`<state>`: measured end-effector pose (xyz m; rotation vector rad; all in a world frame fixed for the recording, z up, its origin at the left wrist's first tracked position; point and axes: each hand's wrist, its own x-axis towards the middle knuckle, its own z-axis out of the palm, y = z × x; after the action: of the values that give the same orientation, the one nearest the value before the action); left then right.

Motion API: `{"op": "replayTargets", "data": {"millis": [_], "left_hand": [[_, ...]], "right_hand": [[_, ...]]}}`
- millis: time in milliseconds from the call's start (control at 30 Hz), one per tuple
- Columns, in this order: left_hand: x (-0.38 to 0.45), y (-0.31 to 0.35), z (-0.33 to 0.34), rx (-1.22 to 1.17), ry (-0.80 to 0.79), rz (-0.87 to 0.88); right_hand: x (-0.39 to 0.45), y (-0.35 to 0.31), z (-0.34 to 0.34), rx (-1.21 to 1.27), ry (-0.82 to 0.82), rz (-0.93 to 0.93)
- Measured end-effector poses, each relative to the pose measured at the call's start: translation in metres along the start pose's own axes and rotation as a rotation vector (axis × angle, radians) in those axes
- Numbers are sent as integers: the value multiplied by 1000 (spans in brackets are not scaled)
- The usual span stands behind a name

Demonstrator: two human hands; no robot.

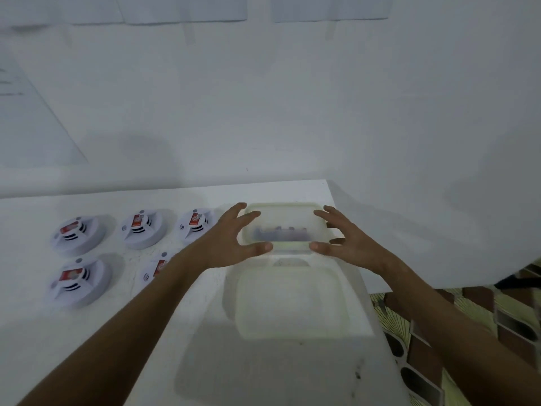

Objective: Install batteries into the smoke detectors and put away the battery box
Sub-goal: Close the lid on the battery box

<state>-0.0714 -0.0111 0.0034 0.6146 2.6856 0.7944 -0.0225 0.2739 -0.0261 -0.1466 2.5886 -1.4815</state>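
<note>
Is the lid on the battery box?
No, the lid lies flat on the table in front of the open battery box, which both hands flank.

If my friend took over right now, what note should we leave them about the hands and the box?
Left hand and right hand: open, fingers spread on either side of the translucent plastic battery box; real contact is unclear.
The box sits at the white table's far right, dark batteries inside. Its translucent lid lies off, just in front.
Five round white smoke detectors with red-labelled batteries lie at left; one is partly hidden by the left arm.
Done: batteries seem fitted.
Left: put the lid on, store the box.
</note>
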Motion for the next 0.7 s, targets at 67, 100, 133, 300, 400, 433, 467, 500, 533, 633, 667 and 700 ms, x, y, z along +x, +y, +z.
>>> {"op": "replayTargets", "data": {"millis": [67,100,133,300,400,433,467,500,533,633,667,700], "left_hand": [[-26,3,3,-77,30,27],[-40,4,6,-105,39,47],[-55,4,11,-132,36,64],[-114,1,41,-273,-15,72],[-121,-2,55,-320,39,69],[-122,-3,58,-344,54,60],[-121,-3,59,-367,64,49],[-119,-3,59,-382,71,41],[-117,-2,58,-388,78,35],[-103,1,53,-473,89,31],[-98,1,52,-510,95,32],[-94,1,52,-537,101,29]], "right_hand": [[-20,-4,3,2,16,-9],[-32,-6,5,13,23,-19],[-45,-6,8,28,28,-33],[-101,-3,25,26,-16,-78],[-116,4,36,-21,-41,-125],[-118,6,39,-4,-19,-135],[-118,9,42,33,20,-139],[-116,10,45,83,64,-138],[-113,11,46,133,98,-135],[-101,13,45,211,148,-135],[-97,13,44,224,155,-132],[-94,12,44,238,160,-125]]}}
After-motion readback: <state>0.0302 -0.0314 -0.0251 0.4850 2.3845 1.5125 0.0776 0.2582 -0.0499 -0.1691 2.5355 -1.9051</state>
